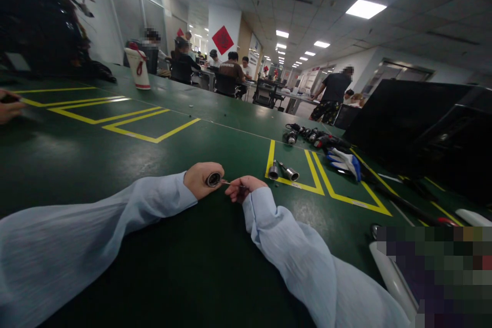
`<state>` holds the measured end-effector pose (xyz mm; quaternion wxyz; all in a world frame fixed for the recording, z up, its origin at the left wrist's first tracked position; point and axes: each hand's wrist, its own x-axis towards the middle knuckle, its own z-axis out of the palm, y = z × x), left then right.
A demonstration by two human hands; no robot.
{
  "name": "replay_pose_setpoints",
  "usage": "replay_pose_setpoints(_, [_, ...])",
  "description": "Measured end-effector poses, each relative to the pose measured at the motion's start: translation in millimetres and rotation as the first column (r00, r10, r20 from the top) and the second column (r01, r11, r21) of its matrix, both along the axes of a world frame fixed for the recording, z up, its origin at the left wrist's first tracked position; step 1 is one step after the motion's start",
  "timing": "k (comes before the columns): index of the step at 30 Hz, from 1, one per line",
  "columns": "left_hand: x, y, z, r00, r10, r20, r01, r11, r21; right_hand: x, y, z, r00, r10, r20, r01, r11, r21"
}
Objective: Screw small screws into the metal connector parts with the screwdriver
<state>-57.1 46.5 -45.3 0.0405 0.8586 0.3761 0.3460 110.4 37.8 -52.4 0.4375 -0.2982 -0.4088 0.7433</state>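
My left hand (199,179) is closed round a short metal cylinder (213,180), its open dark end turned towards me. Just right of it, my right hand (248,187) pinches a thin metal rod-like tool (226,183) that reaches to the cylinder; whether its tip is inside cannot be made out. On the green table (230,146), beyond my right hand, lie two similar metal cylinders with narrow stems: one upright-looking cylinder (273,171) and one tipped-over cylinder (291,173). A tiny dark piece (277,185) rests near them.
Yellow tape outlines (319,184) mark the table. Blue-and-white gloves (345,162) and a cluster of dark metal parts (307,135) lie at right, near a large black object (418,138). A white cup (137,69) stands far left. Another person's hand (9,107) shows at the left edge.
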Motion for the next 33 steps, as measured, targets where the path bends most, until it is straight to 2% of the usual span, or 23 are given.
replay_pose_setpoints(6, [1.1,-0.6,0.9,0.993,-0.039,0.107,0.05,0.994,-0.095,-1.1,-1.1,-4.7,0.999,-0.029,-0.027,0.031,0.996,0.078])
replay_pose_setpoints(9, [1.4,-0.7,0.2,0.997,-0.025,0.075,0.029,0.998,-0.061,-1.4,-4.5,-6.2,0.997,-0.073,-0.03,0.077,0.989,0.128])
replay_pose_setpoints(13, [1.1,-1.0,-1.6,0.997,0.069,-0.038,-0.067,0.997,0.041,-1.6,-8.1,-6.0,0.996,-0.091,-0.001,0.09,0.977,0.192])
replay_pose_setpoints(16, [0.9,-2.2,-1.3,0.996,0.071,-0.051,-0.068,0.996,0.053,-0.9,-6.7,-4.4,0.999,-0.046,0.002,0.045,0.988,0.147])
replay_pose_setpoints(23, [1.5,-4.1,1.9,0.996,-0.028,0.079,0.034,0.997,-0.074,-0.3,-2.7,-2.3,0.997,0.025,-0.073,-0.022,0.999,0.045])
replay_pose_setpoints(27, [2.3,-3.6,0.9,0.997,-0.007,0.078,0.013,0.996,-0.088,-0.7,-4.6,-4.6,0.994,-0.008,-0.11,0.019,0.995,0.1])
replay_pose_setpoints(33, [2.2,-2.7,-0.5,0.996,0.093,-0.011,-0.093,0.996,0.009,-0.7,-8.1,-7.6,0.996,-0.084,-0.04,0.091,0.976,0.197])
